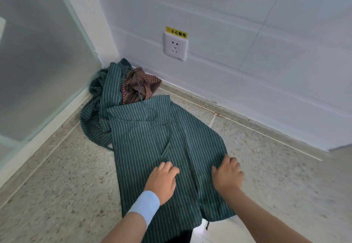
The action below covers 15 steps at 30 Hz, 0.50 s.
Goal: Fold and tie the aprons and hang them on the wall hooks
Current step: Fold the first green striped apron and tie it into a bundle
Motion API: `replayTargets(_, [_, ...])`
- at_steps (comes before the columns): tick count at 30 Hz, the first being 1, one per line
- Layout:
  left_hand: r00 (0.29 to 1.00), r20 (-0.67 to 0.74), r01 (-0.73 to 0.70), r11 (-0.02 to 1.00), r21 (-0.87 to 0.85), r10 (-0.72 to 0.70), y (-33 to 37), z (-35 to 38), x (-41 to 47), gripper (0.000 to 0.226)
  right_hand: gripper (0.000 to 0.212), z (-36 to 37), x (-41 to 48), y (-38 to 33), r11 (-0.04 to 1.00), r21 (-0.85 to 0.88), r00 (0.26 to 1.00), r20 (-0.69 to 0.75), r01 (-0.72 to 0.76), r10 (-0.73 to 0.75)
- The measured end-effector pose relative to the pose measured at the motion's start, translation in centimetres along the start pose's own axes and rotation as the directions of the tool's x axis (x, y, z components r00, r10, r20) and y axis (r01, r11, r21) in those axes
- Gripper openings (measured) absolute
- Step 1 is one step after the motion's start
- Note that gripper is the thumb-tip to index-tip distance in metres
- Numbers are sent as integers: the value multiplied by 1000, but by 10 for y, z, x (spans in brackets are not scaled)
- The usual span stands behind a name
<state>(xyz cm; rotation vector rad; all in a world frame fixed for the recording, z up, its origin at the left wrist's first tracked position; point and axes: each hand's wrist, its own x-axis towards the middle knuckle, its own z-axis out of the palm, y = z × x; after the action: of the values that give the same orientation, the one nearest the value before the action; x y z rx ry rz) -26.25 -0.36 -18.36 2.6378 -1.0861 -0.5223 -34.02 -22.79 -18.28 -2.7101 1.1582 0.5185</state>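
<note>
WORKTOP, BACK-LEFT CORNER: A green striped apron [152, 147] lies lengthwise, its sides folded inward. The left hand [162, 178] and right hand [227, 174] press it flat, fingers loose and gripping nothing (the right is blurred). Smoothing from the middle outward and squaring the edges should make the next fold hold. A heap of aprons [118, 90] waits beneath the wall socket [175, 46].

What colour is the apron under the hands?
Apron: dark green with white stripes; head view.

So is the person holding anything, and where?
Left hand only rests on the green striped cloth apron; right hand touches its right edge, grip unclear.
</note>
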Motion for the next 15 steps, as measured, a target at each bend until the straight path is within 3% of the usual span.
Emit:
replayTargets(3, [987,117,107,994,26,-109,19,11,-5,50,66,5,-12,20,996,14,997,6,-83,83])
replayTargets(8, [924,291,276,959,-61,-247,37,-6,2,54,34,-8,-11,31,998,19,991,123,-53,50])
replayTargets(11, [877,382,414,862,-291,-292,48,-29,6,45,25,-27,-20,27,926,378,985,157,11,-75])
replayTargets(13, [851,436,509,663,-549,-292,59,-50,4,41,16,-47,-34,14,833,545,966,150,95,-208])
replayTargets(15, [810,531,585,277,-763,-248,65,-68,2,46,12,-63,-45,-2,805,558,936,129,204,-327])
